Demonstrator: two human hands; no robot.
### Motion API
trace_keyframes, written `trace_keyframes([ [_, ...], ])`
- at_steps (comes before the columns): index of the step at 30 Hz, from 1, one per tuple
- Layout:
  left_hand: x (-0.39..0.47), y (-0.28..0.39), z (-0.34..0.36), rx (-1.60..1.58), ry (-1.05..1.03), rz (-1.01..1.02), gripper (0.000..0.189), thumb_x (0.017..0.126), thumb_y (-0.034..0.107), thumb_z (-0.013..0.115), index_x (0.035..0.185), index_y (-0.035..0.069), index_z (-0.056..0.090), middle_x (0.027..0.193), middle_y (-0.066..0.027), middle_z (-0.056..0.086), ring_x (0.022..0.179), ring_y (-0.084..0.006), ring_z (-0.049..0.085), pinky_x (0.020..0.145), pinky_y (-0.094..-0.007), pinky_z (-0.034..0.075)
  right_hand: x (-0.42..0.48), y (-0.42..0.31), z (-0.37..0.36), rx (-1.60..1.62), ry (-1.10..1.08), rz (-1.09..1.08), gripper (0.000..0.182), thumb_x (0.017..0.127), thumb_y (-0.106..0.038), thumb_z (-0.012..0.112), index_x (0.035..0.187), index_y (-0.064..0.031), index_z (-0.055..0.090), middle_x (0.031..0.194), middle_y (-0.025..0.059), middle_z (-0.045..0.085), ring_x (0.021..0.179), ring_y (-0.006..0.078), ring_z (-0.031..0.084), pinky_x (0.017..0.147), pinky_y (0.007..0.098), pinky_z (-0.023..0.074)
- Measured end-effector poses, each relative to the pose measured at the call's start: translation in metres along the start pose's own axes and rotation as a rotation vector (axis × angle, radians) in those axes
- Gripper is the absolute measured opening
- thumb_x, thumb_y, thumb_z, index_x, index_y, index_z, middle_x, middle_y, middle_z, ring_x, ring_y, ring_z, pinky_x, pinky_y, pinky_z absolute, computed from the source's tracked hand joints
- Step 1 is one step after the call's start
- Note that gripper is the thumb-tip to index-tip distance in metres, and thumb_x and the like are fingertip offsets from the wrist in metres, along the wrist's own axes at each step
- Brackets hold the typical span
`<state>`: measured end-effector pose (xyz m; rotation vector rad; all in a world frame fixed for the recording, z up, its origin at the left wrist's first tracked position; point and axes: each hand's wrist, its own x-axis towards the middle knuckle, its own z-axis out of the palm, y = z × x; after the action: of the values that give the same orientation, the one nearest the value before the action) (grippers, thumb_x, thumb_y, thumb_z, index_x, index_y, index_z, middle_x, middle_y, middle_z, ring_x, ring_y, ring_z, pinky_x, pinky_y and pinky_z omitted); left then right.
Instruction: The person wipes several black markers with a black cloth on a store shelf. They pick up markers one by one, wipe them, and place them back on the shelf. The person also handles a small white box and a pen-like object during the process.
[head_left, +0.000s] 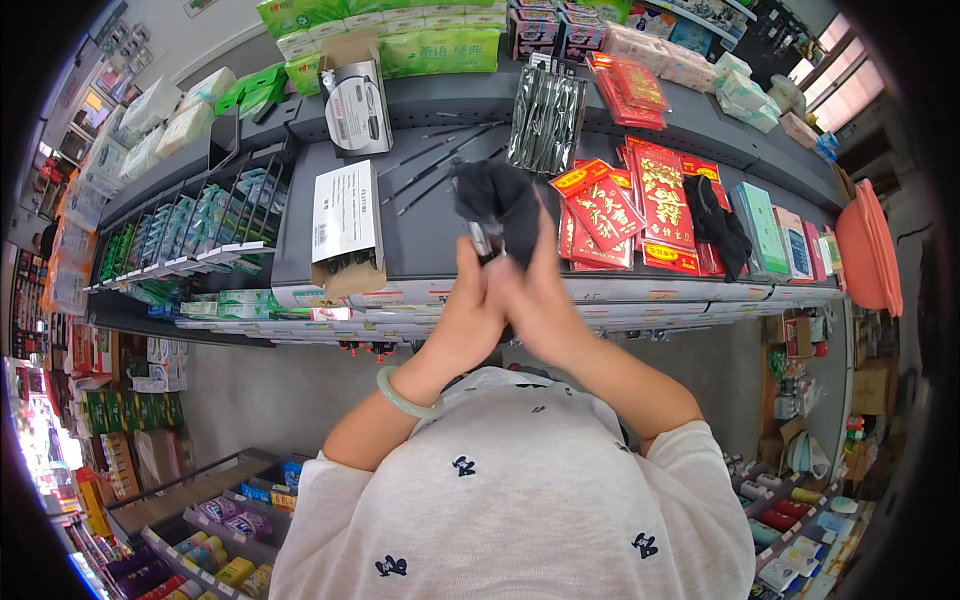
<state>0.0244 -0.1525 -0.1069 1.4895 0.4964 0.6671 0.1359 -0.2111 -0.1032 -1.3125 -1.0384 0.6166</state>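
Note:
My left hand (471, 304) and my right hand (541, 300) meet in front of the shelf. A bundled dark cloth (495, 191) rises from between them, with my right fingers along its side. Close to my left thumb, slim black-and-silver items (480, 241), possibly pens, are gripped; motion blur hides their exact form. Behind the hands, several thin dark sticks (439, 165), which look like pens or refills, lie scattered on the grey shelf (420, 232). To the left is a white carton (345, 214), its near end open on dark items.
Packs of red envelopes (660, 199) lie on the right, a black cloth item (716, 225) over some. Clear-wrapped black sticks (547, 112) rest behind. A black-and-white box (356, 105) stands at the back. Wire racks of toothbrush-like packs (202, 217) border the left; notebooks (761, 229) stand far right.

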Motion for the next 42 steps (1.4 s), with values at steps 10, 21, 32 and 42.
trace_keyframes([
  [10,-0.007,0.004,0.001,0.236,-0.043,-0.201,0.027,0.101,0.016,0.052,0.118,0.002,0.036,0.092,-0.0131,0.06,0.081,-0.0181,0.064,0.063,-0.0354,0.052,0.038,-0.004,-0.008,0.575,-0.011,0.3,0.052,0.106,-0.042,0.035,0.135,-0.0021,0.053,0.128,0.011,0.056,0.115,0.0172,0.053,0.097,0.0336,0.0437],
  [21,0.0,0.016,-0.016,-0.685,-0.178,-0.476,0.031,0.101,0.019,0.054,0.125,0.001,0.048,0.12,-0.0156,0.063,0.107,-0.0232,0.064,0.09,-0.0379,0.053,0.037,-0.023,-0.012,0.021,0.128,0.003,0.019,0.091,-0.008,0.061,0.11,-0.0043,0.059,0.104,0.0061,0.059,0.102,0.0162,0.055,0.09,0.0301,0.0449],
  [32,0.004,0.012,-0.023,-1.172,-0.008,-0.529,0.03,0.101,0.027,0.045,0.116,0.004,0.057,0.116,-0.0087,0.063,0.11,-0.0197,0.062,0.097,-0.034,0.051,0.014,-0.029,0.003,-0.611,-0.104,-0.638,0.042,0.078,-0.015,0.072,0.116,-0.0042,0.058,0.106,0.0118,0.061,0.1,0.0296,0.059,0.089,0.0419,0.0466],
  [42,0.001,0.037,-0.013,-1.213,-0.177,-0.426,0.043,0.105,0.038,0.04,0.134,0.008,0.05,0.126,-0.0062,0.059,0.119,-0.0213,0.055,0.106,-0.0378,0.041,0.014,-0.017,-0.013,-0.911,0.157,-1.105,0.041,0.066,-0.011,0.07,0.107,-0.0097,0.065,0.11,0.0057,0.059,0.09,0.0266,0.053,0.069,0.0355,0.0467],
])
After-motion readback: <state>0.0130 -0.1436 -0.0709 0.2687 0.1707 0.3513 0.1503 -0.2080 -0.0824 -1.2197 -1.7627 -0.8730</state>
